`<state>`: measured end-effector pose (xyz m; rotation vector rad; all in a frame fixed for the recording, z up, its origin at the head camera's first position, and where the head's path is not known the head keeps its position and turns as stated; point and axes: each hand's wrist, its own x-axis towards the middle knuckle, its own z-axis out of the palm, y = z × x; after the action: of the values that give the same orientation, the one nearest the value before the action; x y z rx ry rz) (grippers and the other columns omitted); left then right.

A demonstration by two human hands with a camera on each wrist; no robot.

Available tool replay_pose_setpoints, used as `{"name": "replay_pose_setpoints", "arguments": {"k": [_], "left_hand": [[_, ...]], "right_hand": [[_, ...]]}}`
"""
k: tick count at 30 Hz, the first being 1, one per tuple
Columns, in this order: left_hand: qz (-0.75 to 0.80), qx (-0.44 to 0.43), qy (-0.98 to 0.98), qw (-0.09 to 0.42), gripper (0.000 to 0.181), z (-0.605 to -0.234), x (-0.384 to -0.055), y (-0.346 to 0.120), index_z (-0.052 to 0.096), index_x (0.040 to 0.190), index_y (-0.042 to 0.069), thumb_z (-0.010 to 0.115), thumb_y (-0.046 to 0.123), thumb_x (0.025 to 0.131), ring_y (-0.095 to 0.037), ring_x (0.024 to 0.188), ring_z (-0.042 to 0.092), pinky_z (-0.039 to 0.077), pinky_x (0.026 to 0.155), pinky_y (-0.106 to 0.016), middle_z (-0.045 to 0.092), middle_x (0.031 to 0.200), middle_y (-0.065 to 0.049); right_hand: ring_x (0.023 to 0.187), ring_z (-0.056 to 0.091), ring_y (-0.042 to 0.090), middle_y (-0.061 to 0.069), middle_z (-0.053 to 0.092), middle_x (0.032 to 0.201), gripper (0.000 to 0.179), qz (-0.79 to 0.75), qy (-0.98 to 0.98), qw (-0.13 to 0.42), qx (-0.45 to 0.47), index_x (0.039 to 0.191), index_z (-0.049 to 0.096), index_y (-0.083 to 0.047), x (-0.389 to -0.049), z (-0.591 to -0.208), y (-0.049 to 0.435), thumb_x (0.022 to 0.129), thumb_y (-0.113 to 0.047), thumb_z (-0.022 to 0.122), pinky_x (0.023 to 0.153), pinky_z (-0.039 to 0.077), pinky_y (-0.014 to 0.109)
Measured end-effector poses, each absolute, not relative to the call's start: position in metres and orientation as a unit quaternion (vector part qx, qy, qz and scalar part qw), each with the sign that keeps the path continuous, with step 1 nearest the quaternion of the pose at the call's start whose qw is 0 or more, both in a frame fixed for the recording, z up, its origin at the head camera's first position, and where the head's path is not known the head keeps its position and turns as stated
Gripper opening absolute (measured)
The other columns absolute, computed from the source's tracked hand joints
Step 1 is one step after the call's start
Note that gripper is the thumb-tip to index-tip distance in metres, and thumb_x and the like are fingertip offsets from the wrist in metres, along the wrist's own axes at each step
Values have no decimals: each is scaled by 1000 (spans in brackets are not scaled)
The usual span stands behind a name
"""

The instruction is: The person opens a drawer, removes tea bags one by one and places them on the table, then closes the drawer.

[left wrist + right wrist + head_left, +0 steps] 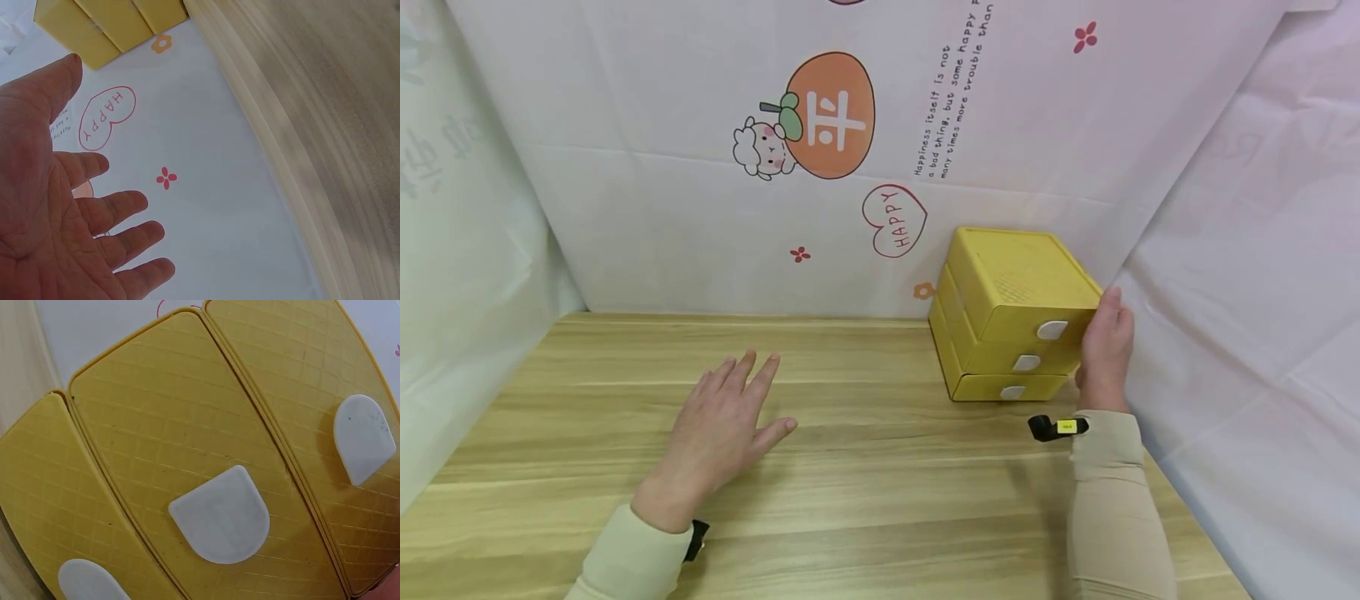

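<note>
A small yellow three-drawer box stands at the back right of the wooden table, each drawer front bearing a white tab handle. My right hand rests against the box's right side, fingers pointing up along its edge. In the right wrist view the waffle-textured drawer fronts fill most of the picture, with the middle white tab near the centre; all three drawers are pushed in. Over the table at the left, my left hand is spread palm down with nothing in it. Its palm and fingers show in the left wrist view.
A white printed sheet with cartoon drawings and lettering rises behind the table. White cloth hangs at the left side and along the right side, close beside the box and my right hand.
</note>
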<state>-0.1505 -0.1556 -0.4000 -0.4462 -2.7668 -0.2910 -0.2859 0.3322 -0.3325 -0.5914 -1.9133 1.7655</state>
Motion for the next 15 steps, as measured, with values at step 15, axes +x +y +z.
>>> {"name": "replay_pose_setpoints", "arguments": {"k": [15], "left_hand": [[-106,-151,-970,160,85,-398,-148,-155,42,160,10,68,58,95,-52,142,44,34,114,-69,46,156,-28]], "right_hand": [[124,42,13,-7,50,135,34,653,-687,214,-236,124,60,-25,-290,-329,338,101,-50,53,109,33,28]]}}
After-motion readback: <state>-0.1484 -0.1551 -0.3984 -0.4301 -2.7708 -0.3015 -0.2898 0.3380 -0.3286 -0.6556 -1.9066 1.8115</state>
